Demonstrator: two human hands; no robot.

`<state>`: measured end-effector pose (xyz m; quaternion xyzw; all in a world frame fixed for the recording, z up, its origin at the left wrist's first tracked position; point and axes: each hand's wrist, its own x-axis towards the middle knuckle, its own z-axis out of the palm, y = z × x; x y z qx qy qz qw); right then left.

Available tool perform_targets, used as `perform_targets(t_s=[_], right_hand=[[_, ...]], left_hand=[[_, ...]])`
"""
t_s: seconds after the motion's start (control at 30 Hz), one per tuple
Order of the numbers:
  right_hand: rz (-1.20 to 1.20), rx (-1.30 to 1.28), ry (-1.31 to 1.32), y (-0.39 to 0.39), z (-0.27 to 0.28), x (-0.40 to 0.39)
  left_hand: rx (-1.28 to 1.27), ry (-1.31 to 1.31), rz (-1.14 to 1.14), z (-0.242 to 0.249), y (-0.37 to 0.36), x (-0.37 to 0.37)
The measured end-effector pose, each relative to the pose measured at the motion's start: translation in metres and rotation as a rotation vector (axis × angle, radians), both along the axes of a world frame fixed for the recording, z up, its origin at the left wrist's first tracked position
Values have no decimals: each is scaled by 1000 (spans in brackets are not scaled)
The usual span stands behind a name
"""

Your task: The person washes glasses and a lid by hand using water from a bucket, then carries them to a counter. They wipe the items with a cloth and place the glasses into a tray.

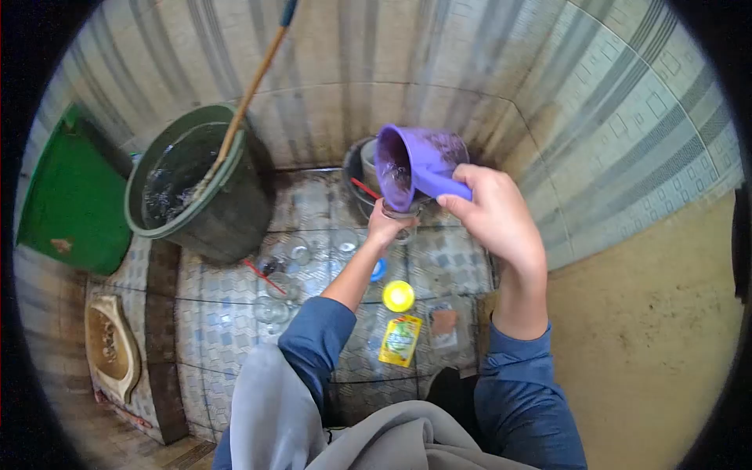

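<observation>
My right hand (pixel 493 205) is closed round the handle of a purple water dipper (pixel 446 149). The dipper is tipped toward the left, with water showing inside its mouth. Just below its rim, my left hand (pixel 385 223) grips a clear glass (pixel 403 213), partly hidden by my fingers and the dipper. Behind both hands stands a dark basin (pixel 354 168) holding a pale container and something with a red handle (pixel 365 188); the rest is hidden. On the floor nearby are a round yellow tub (pixel 398 296), a yellow soap sachet (pixel 400 341) and a blue round object (pixel 378 270).
Several clear glasses (pixel 272 309) and a red stick-like item (pixel 265 276) lie on the wet tiles. A large green bucket (pixel 235 211) of water has a wooden stick (pixel 254 86) in it. A clear plastic box (pixel 448 337) lies near my feet. A squat toilet (pixel 129 352) is left.
</observation>
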<state>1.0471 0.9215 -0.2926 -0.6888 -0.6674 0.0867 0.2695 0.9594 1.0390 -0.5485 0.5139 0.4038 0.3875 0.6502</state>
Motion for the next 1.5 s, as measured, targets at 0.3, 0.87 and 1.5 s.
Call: perform_targets(t_s=[0.3, 0.87, 1.5], right_hand=[[-266, -304, -53, -27, -35, 75], [-223, -383, 58, -25, -47, 110], [-408, -315, -302, -20, -38, 77]], left_hand=[[509, 431, -146, -61, -29, 56], [-1278, -689, -384, -78, -15, 64], [-253, 175, -520, -59, -24, 70]])
